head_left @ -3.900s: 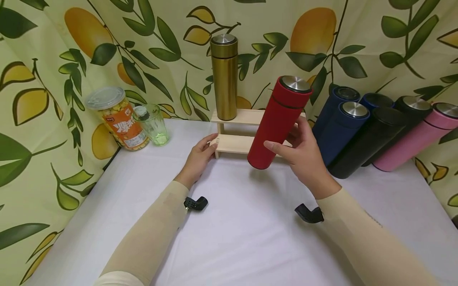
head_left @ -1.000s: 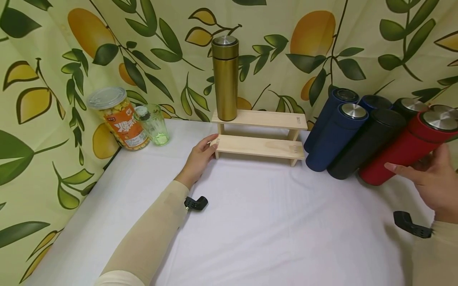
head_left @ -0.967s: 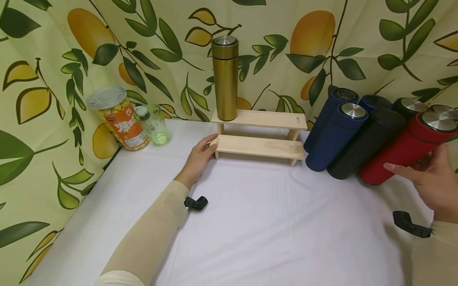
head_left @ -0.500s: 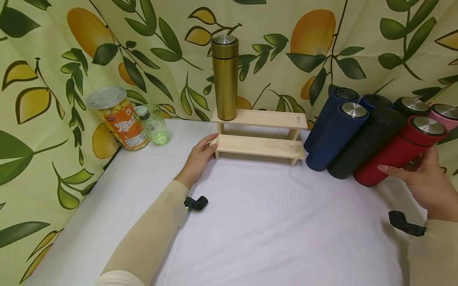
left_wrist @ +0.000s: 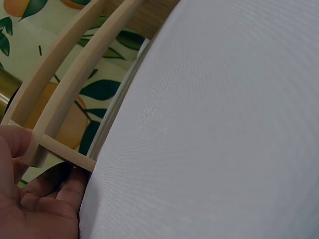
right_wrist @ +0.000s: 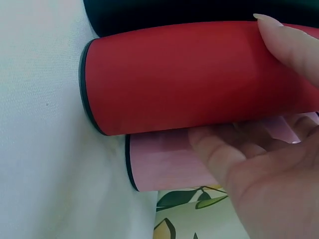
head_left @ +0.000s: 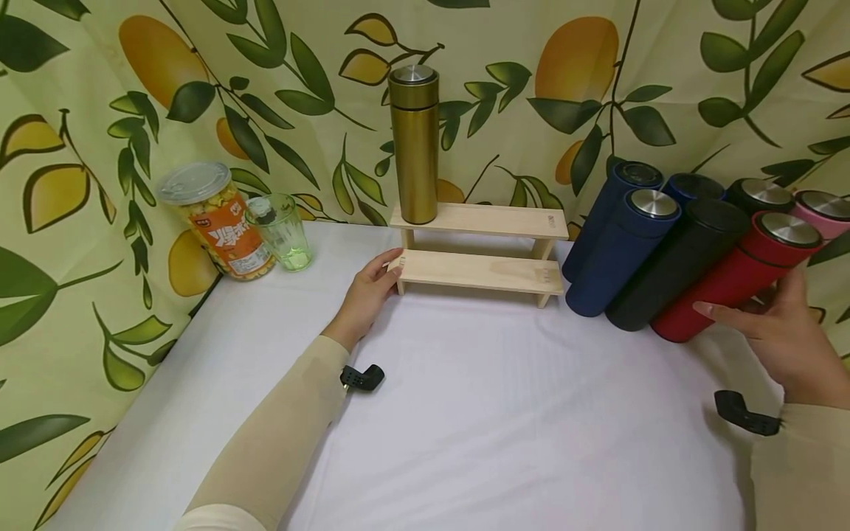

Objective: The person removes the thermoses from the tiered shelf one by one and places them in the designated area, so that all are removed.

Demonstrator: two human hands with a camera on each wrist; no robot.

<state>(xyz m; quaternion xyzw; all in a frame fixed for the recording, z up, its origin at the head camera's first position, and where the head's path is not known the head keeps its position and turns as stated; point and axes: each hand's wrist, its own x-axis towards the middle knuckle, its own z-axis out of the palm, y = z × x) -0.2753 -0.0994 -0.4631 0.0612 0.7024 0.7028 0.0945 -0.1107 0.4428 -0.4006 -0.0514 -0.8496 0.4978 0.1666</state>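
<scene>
My right hand (head_left: 777, 332) is curled about the lower part of a red thermos bottle (head_left: 737, 276), thumb in front and fingers behind. The red bottle stands beside a black bottle (head_left: 677, 262), overlapping a pink bottle (right_wrist: 169, 159) behind it. With thumb and fingers, my left hand (head_left: 365, 295) grips the left end of a two-step wooden rack (head_left: 478, 271). In the left wrist view the thumb lies at the end of the lower board, with the other fingers by the leg. A gold thermos bottle (head_left: 417, 147) stands upright on the upper step's left end.
Blue bottles (head_left: 620, 251) stand grouped between the rack and the black bottle, with another dark steel-lidded bottle (head_left: 760, 193) behind. Left of the rack are a snack jar (head_left: 229, 232) and a green glass (head_left: 288, 240). A patterned curtain (head_left: 305, 44) hangs behind the white-covered table (head_left: 505, 428).
My right hand has carried the red bottle from before the rack to the bottle group on the right, then slightly left against the black bottle. My left hand has stayed on the rack.
</scene>
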